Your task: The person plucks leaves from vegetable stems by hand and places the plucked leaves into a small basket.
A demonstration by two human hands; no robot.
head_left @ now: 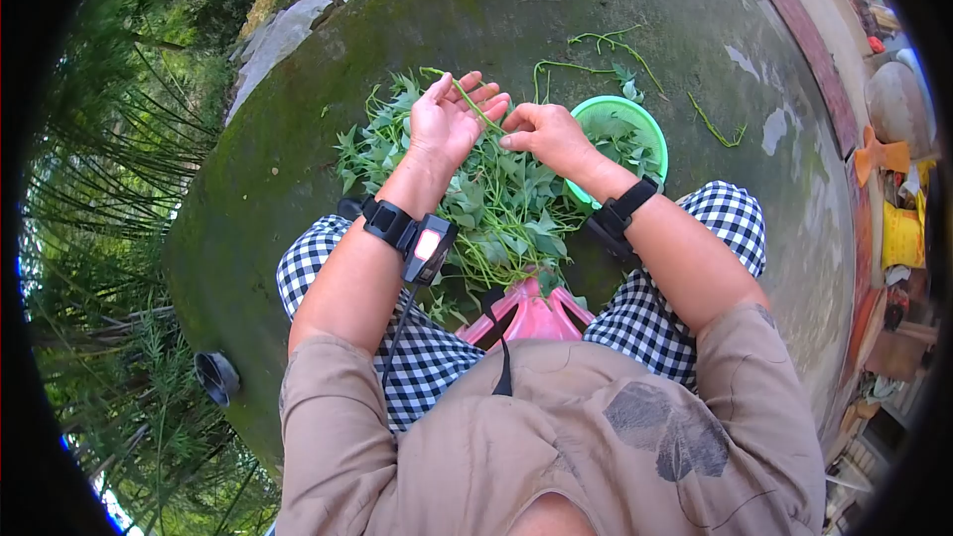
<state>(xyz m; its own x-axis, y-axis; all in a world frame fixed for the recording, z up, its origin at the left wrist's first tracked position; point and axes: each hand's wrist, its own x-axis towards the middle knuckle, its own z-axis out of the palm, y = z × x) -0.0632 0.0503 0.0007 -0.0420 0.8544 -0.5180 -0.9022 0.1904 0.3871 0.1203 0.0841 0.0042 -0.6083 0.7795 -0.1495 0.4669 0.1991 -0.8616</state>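
A thin green stem (463, 94) lies across the upturned palm and fingers of my left hand (449, 119), its thumb apart from the fingers. The fingertips of my right hand (544, 139) pinch the stem's lower end, close to my left fingertips. Below both hands spreads a large heap of leafy green stems (496, 203). Just right of the heap stands a round light green basin (663, 144) with leaves in it, partly hidden by my right wrist and hand.
Loose stems (717, 127) lie on the mossy concrete floor (328, 79) beyond and right of the basin. Between my knees is a pink plastic stool (536, 316). A dark pot (216, 377) is at the left, near bushes. A yellow container (901, 236) stands far right.
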